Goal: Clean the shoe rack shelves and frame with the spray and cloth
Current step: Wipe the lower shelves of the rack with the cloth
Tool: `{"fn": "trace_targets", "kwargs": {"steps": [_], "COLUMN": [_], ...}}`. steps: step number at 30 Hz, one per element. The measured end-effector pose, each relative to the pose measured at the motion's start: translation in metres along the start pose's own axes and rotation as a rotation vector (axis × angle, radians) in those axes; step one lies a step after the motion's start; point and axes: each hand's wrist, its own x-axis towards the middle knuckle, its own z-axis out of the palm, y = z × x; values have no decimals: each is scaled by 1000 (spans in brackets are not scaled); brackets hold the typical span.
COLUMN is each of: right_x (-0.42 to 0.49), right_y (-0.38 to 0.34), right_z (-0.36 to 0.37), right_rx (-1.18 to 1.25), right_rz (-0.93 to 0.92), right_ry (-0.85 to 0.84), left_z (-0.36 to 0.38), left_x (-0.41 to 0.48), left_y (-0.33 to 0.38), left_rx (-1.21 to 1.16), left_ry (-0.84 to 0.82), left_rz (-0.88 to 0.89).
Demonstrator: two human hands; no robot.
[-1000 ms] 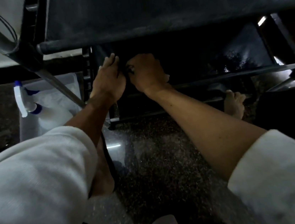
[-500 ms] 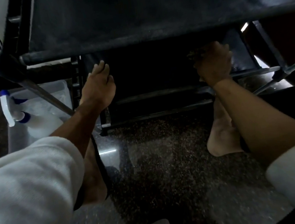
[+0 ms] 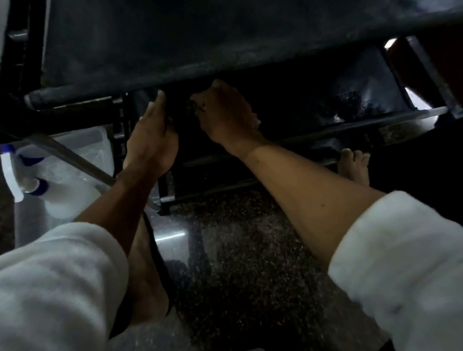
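The black shoe rack (image 3: 211, 70) fills the top of the view, its upper fabric shelf overhanging a lower shelf (image 3: 321, 132) in deep shadow. My left hand (image 3: 151, 141) reaches under the upper shelf with its fingers stretched out flat at the lower shelf's left end. Close beside it, my right hand (image 3: 226, 117) is curled round a cloth (image 3: 196, 108) and presses it onto the lower shelf. Most of the cloth is hidden by the hand. The white spray bottle (image 3: 52, 197) with a blue trigger lies at the left.
The bottle sits in a clear plastic container (image 3: 95, 145) on the speckled dark floor (image 3: 235, 262). A metal leg (image 3: 76, 159) slants in front of it. My left foot (image 3: 146, 273) and my right foot (image 3: 353, 166) rest close to the rack's bottom rail.
My right hand swept the cloth to the shelf's right end half a second ago, then came back left beside my left hand. The left hand stayed at the left end.
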Motion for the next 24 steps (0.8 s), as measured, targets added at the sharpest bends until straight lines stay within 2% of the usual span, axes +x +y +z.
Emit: {"fn": "trace_targets", "kwargs": {"steps": [3,7,12,16,21,24], "right_x": [5,-7,-26,-43,-54,-56], "right_y": [20,61,137,187,218,213], "right_z": [-13,-45,-91,-132,-147,-142], "right_rx": [27,13,-120,-175,-248,-222], "right_rz": [6,121,342,519,575,562], "right_ry": [-85,-147,-75,100,193,195], "left_z": [1,2,2,15,52,69], "left_x": [0,0,0,12,28,30], "left_y": [3,4,7,21,92,116], "left_rx": [18,35,58,101,156,155], "left_ry": [5,0,-12,-7,-59,-96], "left_rz": [-21,-55,-67,-54,168,218]}}
